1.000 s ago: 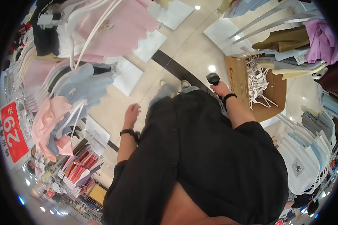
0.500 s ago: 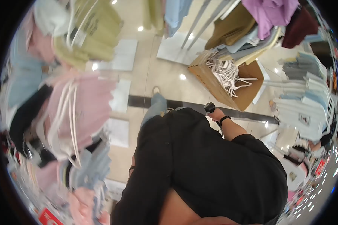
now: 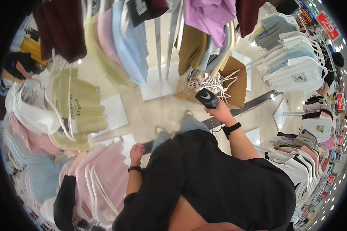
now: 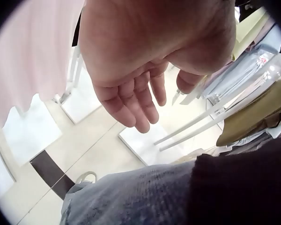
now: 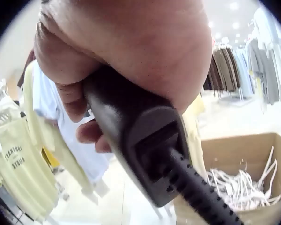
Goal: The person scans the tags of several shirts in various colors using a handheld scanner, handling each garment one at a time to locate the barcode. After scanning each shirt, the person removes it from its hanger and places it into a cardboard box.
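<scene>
In the head view my right hand (image 3: 221,114) grips a black corded handheld device (image 3: 207,98) by its handle, its broad head facing up. The right wrist view shows the handle's lower end (image 5: 152,140) below the palm, with a thick ribbed black cord (image 5: 196,192) coming out of it. My left hand (image 3: 137,154) hangs at my side, holding nothing, its fingers loosely bent. Close to it hangs a pink shirt (image 3: 108,169). Beyond the device stands a cardboard box (image 3: 235,98) with a tangle of white hangers (image 3: 210,84).
Racks of hanging clothes surround me: yellow-green shirts (image 3: 77,100) at the left, a light blue shirt (image 3: 129,46) and a purple garment (image 3: 214,19) ahead, white shirts (image 3: 297,75) at the right. White rack bases (image 3: 152,88) stand on the tiled floor (image 3: 142,107).
My view has turned left, so the racks and box have shifted. The device now appears larger in front of the box. The left hand, mostly hidden half a second ago, shows again.
</scene>
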Action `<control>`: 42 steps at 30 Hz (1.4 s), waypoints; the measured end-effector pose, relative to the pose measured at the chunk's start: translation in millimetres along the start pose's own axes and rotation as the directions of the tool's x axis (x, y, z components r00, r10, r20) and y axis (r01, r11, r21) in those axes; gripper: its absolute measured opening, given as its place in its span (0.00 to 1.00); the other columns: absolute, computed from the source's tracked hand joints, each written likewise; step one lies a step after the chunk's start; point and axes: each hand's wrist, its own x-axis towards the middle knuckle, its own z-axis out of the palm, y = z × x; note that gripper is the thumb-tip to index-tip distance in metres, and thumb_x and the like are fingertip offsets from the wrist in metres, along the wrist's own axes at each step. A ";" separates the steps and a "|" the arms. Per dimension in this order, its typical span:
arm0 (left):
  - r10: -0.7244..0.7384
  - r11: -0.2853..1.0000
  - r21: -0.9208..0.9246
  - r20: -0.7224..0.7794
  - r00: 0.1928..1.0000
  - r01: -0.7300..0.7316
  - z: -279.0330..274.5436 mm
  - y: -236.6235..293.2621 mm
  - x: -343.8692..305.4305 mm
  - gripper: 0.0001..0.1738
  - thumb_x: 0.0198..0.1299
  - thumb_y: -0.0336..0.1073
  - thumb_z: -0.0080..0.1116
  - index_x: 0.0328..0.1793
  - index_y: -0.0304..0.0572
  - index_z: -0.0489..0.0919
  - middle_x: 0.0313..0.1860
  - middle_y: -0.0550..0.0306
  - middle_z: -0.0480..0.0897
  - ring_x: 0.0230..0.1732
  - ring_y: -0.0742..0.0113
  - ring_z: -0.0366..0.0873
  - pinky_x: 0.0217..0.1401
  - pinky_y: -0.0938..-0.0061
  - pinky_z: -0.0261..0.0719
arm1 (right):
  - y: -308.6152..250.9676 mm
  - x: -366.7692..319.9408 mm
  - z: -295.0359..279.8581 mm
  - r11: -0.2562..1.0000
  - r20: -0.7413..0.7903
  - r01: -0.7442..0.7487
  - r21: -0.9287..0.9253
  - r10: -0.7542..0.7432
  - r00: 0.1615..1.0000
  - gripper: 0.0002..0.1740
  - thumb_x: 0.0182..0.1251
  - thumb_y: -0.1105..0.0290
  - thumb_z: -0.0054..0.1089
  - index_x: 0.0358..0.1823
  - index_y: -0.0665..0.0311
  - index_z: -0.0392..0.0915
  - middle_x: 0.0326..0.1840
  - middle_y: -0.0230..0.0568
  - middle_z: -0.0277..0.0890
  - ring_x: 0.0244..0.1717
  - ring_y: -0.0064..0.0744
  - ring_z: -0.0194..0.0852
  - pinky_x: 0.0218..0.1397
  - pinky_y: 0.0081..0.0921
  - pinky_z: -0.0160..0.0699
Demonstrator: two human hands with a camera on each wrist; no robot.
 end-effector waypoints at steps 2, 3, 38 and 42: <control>0.020 0.999 0.024 0.021 1.000 -0.021 6.0 4.0 0.5 0.18 0.73 0.44 0.57 0.58 0.37 0.79 0.44 0.56 0.86 0.37 0.71 0.81 0.38 0.77 0.78 | -16.9 1.3 -28.6 0.991 -0.073 0.091 0.094 -0.084 0.994 0.15 0.58 0.69 0.75 0.42 0.71 0.82 0.27 0.39 0.83 0.28 0.26 0.83 0.35 0.30 0.81; 0.011 1.000 0.022 0.024 1.000 -0.012 7.0 3.2 -4.0 0.19 0.73 0.44 0.57 0.58 0.36 0.79 0.44 0.56 0.86 0.38 0.70 0.82 0.38 0.76 0.78 | -13.2 12.2 -42.1 0.993 -0.107 0.105 0.045 -0.099 0.989 0.15 0.58 0.69 0.75 0.42 0.70 0.82 0.28 0.38 0.83 0.28 0.26 0.82 0.36 0.29 0.81; 0.473 0.558 0.300 0.652 0.593 -0.774 391.6 330.3 -93.2 0.33 0.66 0.40 0.68 0.73 0.37 0.70 0.67 0.49 0.79 0.62 0.60 0.80 0.66 0.66 0.78 | -25.8 57.0 -273.7 0.672 0.172 0.601 0.433 -0.716 0.676 0.39 0.53 0.70 0.76 0.68 0.73 0.72 0.65 0.48 0.78 0.64 0.39 0.78 0.69 0.34 0.73; 0.382 0.815 -0.036 0.784 0.490 -0.578 437.8 341.3 -90.8 0.30 0.69 0.37 0.64 0.73 0.33 0.69 0.68 0.47 0.78 0.64 0.64 0.78 0.67 0.66 0.77 | -65.0 39.0 -255.5 0.639 0.320 0.686 0.348 -0.769 0.553 0.32 0.55 0.67 0.74 0.61 0.72 0.76 0.60 0.48 0.76 0.58 0.46 0.79 0.66 0.34 0.75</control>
